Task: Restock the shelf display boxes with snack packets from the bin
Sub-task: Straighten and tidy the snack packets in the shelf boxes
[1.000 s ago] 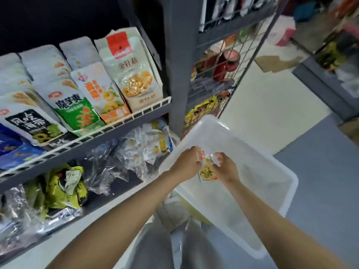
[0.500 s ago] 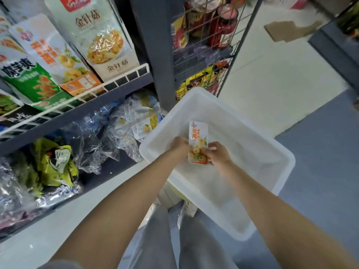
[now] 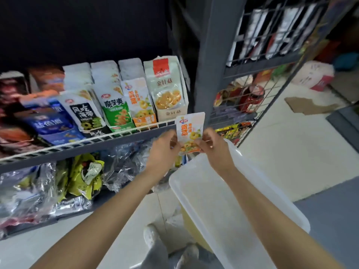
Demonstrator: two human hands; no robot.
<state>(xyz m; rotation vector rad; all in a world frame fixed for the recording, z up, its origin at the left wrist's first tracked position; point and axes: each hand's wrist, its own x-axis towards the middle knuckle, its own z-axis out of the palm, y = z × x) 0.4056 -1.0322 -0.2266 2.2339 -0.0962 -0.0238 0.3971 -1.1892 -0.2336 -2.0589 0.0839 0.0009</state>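
Both hands, left (image 3: 163, 147) and right (image 3: 214, 147), pinch one snack packet (image 3: 190, 129) above the bare white bin (image 3: 229, 202).

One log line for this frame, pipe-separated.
hands: left + right hold packet | packet: upright, above bin, before shelf | step: unplaced

Single view, head-worn wide-angle camera. Looks forward and down, close to the shelf (image 3: 87, 146), which fills the left and far part of frame. White bin (image 3: 242, 210) sits near right, floor (image 3: 291, 152) far right. Edges bow from lens distortion.
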